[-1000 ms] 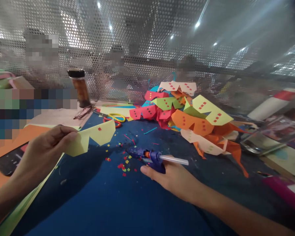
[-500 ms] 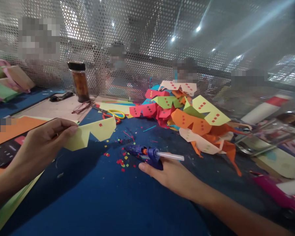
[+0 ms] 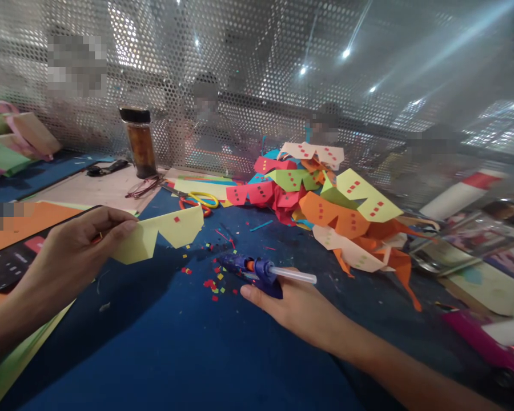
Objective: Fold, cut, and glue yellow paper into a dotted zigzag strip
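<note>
My left hand [image 3: 75, 254] pinches the left end of a pale yellow cut paper shape [image 3: 163, 234] with one red square on it, held above the blue table mat [image 3: 175, 348]. My right hand [image 3: 297, 308] grips a blue hot glue gun [image 3: 257, 269] low over the mat; its nozzle points left and a clear glue stick juts out to the right. Small red, yellow and green paper squares [image 3: 212, 282] lie scattered just left of the nozzle.
A heap of coloured paper shapes [image 3: 325, 202] lies behind the gun. Yellow-handled scissors [image 3: 199, 201], glasses [image 3: 143, 187] and a dark jar [image 3: 139, 142] stand at the back left. A phone [image 3: 12, 260] rests on orange paper at left. A perforated metal screen [image 3: 257, 85] closes the back.
Both hands stay nearly still. The view has shifted slightly, and the glue gun sits a little lower and to the left in it.
</note>
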`<state>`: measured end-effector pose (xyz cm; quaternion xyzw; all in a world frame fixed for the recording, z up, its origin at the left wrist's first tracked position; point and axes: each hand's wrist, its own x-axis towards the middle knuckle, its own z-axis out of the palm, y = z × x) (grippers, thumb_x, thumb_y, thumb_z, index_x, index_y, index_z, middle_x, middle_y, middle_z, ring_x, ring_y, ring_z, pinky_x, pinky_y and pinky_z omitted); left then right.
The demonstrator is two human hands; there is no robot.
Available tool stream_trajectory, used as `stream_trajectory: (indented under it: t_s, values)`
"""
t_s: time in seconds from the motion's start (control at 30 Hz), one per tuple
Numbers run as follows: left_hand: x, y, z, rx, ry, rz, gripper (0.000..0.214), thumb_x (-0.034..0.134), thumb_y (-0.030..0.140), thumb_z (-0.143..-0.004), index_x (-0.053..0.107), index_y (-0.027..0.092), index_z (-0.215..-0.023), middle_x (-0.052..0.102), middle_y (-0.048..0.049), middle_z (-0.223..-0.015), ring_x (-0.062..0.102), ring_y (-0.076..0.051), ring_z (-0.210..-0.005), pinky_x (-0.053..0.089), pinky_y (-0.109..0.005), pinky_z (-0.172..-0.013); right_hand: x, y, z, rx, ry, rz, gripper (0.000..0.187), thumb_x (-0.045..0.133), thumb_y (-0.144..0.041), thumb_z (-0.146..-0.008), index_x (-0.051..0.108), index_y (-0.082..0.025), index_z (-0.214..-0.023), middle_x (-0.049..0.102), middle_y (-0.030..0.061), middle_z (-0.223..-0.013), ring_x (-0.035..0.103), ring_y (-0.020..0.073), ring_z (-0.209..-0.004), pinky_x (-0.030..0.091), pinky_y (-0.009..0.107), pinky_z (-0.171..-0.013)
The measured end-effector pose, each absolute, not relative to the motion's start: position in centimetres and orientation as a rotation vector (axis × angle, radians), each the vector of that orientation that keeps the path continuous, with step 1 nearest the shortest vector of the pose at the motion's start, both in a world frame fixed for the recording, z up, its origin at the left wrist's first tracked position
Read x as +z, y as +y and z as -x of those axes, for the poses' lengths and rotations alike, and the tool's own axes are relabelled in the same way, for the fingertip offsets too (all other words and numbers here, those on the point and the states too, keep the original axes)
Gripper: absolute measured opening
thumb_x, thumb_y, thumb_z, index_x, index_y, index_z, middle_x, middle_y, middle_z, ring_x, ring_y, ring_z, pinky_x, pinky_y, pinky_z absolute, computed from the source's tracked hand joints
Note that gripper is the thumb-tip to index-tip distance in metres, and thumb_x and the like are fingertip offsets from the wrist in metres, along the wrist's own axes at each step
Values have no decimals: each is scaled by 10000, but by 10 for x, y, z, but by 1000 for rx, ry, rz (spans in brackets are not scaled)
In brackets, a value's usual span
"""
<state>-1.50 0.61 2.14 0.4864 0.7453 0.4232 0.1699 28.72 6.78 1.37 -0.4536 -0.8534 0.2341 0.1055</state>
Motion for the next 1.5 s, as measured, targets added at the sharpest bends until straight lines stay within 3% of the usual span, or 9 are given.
stream_trajectory:
  t_s: [0.2, 0.47, 0.73, 1.1, 1.3, 1.5]
  values:
    - [24, 7, 13, 1167, 2134, -1306, 508, 567, 671, -665, 643, 227, -899, 659, 15, -772, 567, -197, -705, 402, -277, -620, 21, 65, -286, 772, -2487, 1378, 337, 529, -501, -897, 708, -217, -880, 717, 45, -757, 642, 222, -686, 484, 334, -629]
    - [19, 4, 16, 1173, 2110, -1418, 458, 560, 647, -730, 641, 224, -886, 633, 27, -747, 543, -180, -690, 383, -274, -616, 19, 59, -291, 865, -2355, 1318, 321, 544, -515, -875, 661, -225, -803, 630, 14, -616, 610, 206, -645, 499, 345, -631]
    - [11, 0, 17, 1174, 2014, -1560, 341, 551, 542, -854, 635, 223, -941, 664, 28, -810, 579, -182, -755, 394, -273, -676, 19, 40, -295, 748, -2269, 1238, 325, 567, -522, -854, 601, -223, -731, 618, 18, -669, 583, 175, -607, 478, 295, -543]
    - [16, -10, 0, 1156, 1976, -1611, 324, 533, 525, -868, 641, 223, -913, 648, 30, -797, 563, -180, -746, 395, -277, -671, 35, 23, -284, 781, -2307, 910, 310, 586, -340, -894, 433, -216, -655, 395, -63, -596, 366, 91, -516, 341, 226, -475]
    - [15, -11, -1, 1177, 1921, -1640, 373, 533, 573, -852, 649, 221, -891, 662, 26, -766, 569, -173, -707, 397, -255, -624, 26, 29, -285, 582, -2403, 729, 293, 618, -282, -884, 419, -208, -682, 422, -60, -636, 396, 82, -535, 331, 231, -519]
    - [11, -10, 1, 1162, 1917, -1706, 379, 516, 581, -867, 655, 233, -917, 686, 14, -814, 587, -177, -749, 418, -240, -618, 16, 40, -294, 477, -2542, 564, 122, 596, -149, -870, 507, -199, -804, 510, -27, -744, 469, 105, -640, 353, 243, -588]
